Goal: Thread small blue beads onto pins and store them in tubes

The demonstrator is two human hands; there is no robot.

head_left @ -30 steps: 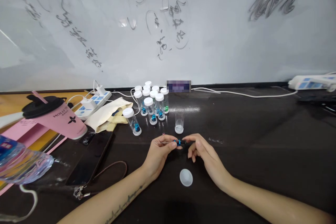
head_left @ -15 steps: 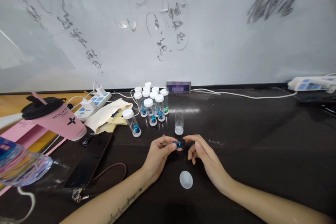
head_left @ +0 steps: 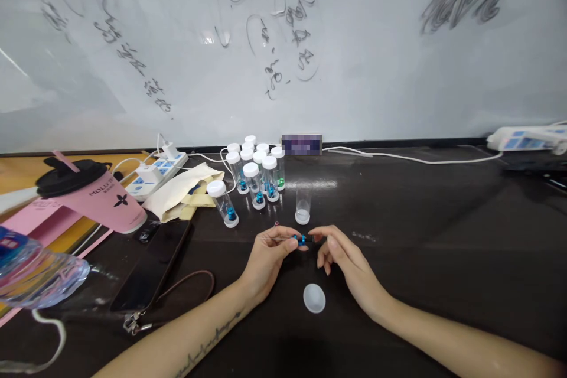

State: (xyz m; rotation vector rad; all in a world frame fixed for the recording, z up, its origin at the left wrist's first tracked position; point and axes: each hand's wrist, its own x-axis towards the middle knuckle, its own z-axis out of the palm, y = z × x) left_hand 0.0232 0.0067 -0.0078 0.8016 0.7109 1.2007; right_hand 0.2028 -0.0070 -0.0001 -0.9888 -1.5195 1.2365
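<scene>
— Grip first: your left hand (head_left: 270,257) pinches the small blue piece (head_left: 302,240) between thumb and fingers, just in front of you.
— And your right hand (head_left: 349,263)? Index tip by the black end (head_left: 310,240), three o'clock side; can't tell if it's touching or pinching.
— Step, then: probably you're adjusting or checking that end.
— Agreed. Next move likely wants your left pinch steady, right fingertips precise. Uncapped tube (head_left: 303,217) stands at twelve o'clock, white dish-like piece (head_left: 314,298) near six, both untouched.
</scene>
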